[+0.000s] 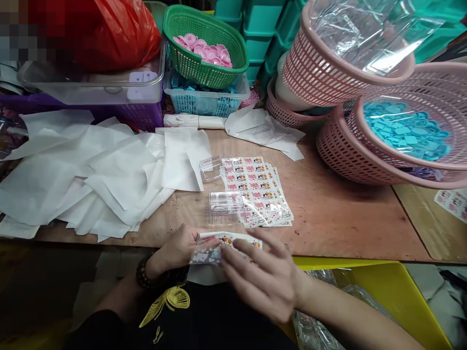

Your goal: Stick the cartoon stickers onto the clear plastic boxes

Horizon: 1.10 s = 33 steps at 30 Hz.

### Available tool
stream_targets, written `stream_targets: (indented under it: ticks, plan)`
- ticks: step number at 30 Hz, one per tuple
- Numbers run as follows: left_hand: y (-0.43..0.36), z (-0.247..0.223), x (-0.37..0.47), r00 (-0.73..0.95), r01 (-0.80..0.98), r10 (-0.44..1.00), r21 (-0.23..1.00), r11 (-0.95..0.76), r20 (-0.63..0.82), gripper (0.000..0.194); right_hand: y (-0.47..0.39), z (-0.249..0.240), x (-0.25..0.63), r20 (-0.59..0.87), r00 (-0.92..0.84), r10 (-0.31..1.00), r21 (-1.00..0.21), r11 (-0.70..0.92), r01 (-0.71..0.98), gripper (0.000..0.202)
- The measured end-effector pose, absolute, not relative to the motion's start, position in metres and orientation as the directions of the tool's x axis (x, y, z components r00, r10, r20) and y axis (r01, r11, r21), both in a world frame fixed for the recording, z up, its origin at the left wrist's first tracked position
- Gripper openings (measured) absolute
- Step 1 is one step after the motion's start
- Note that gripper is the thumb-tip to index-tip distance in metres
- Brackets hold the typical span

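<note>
Left hand (181,249) pinches a cat-sticker sheet (227,239); right hand (264,278) covers it, grip unclear. Apparently peeling, which next calls for steady holding.

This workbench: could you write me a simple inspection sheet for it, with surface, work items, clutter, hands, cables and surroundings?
Surface: brown wooden worktop, partly covered.
Work items: a printed sheet in hand; cat sticker sheets stacked beyond it; a clear plastic case overlapping their left edge.
Clutter: white papers spread loosely at left.
Hands: left hand has its grip on the printed sheet's left end; right hand is over the sheet, but whether it pinches is unclear.
Cables: nothing seen.
Surroundings: green basket of pink pieces behind; pink baskets at right, one holding blue pieces; yellow bin below the worktop's edge.
</note>
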State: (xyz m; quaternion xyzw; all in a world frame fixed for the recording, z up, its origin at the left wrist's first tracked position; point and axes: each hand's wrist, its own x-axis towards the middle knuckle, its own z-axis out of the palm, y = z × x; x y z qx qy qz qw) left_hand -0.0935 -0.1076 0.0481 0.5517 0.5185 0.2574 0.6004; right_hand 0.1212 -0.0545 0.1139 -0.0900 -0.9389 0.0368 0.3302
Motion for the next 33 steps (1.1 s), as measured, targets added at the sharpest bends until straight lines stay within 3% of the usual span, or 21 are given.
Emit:
stream_targets:
  ticks: [2,4,5,7,10,14,19,33]
  plan:
    - [-0.107,0.049,-0.096,0.35,0.329,0.917,0.942,0.071,-0.191,0.037,-0.044,0.121,0.124,0.563,-0.633,0.531,-0.48,0.834,0.272,0.014]
    - [-0.106,0.05,-0.098,0.355,0.344,0.935,0.927,-0.15,0.02,0.03,-0.024,0.122,0.127,0.36,-0.463,0.81,-0.778,0.534,0.33,0.004]
    - [-0.105,0.051,-0.099,0.347,0.345,0.93,0.905,-0.248,0.122,0.026,-0.011,0.121,0.129,0.224,-0.414,0.882,-0.869,0.373,0.324,0.005]
    - [-0.103,0.051,-0.101,0.34,0.372,0.903,0.844,-0.386,0.263,0.02,0.014,0.114,0.129,-0.068,-0.418,0.906,-0.951,0.068,0.302,0.02]
    - [-0.1,0.051,-0.103,0.333,0.458,0.888,0.769,-0.446,0.317,0.014,0.041,0.1,0.121,-0.419,-0.464,0.781,-0.893,-0.26,0.368,0.027]
    - [-0.096,0.05,-0.105,0.344,0.517,0.886,0.725,-0.455,0.311,0.014,0.053,0.092,0.106,-0.574,-0.406,0.71,-0.789,-0.348,0.506,0.026]
    - [-0.091,0.051,-0.106,0.371,0.53,0.877,0.706,-0.47,0.305,0.014,0.057,0.093,0.097,-0.652,-0.371,0.661,-0.714,-0.373,0.592,0.025]
    - [-0.081,0.043,-0.108,0.426,0.527,0.871,0.715,-0.46,0.246,0.018,0.056,0.094,0.089,-0.659,-0.351,0.666,-0.705,-0.384,0.596,0.027]
